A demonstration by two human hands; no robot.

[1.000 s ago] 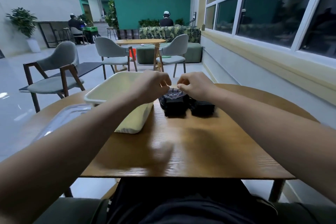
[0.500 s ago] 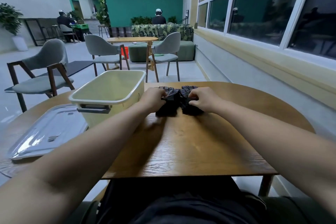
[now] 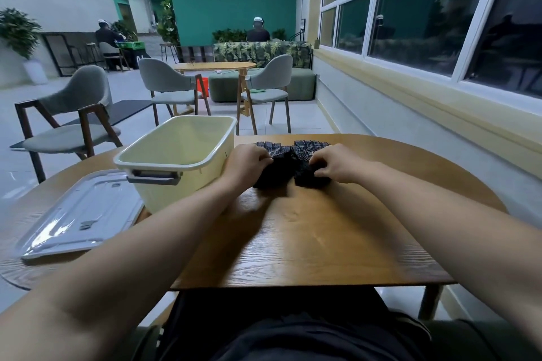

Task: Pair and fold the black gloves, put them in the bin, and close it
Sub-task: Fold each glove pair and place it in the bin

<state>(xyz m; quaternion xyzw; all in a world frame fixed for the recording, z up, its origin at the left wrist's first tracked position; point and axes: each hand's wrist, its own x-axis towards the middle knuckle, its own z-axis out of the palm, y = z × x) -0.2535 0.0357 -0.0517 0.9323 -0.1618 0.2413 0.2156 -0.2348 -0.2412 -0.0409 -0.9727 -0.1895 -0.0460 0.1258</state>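
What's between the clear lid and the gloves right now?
The open cream bin stands between the lid and the black gloves, as the head view shows.

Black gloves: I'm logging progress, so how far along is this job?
Done: nothing clearly; the bin stands open, its lid lying beside it on the table. In hand: left hand and right hand each grip one of the black gloves, side by side. Left: folding, binning, closing.

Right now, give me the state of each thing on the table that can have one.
Bin, open, upright, nothing visible inside.
Lid, off, lying flat on the table.
Gloves, side by side on the table, outside the bin.
Left hand, grips one glove.
Right hand, grips the other glove.
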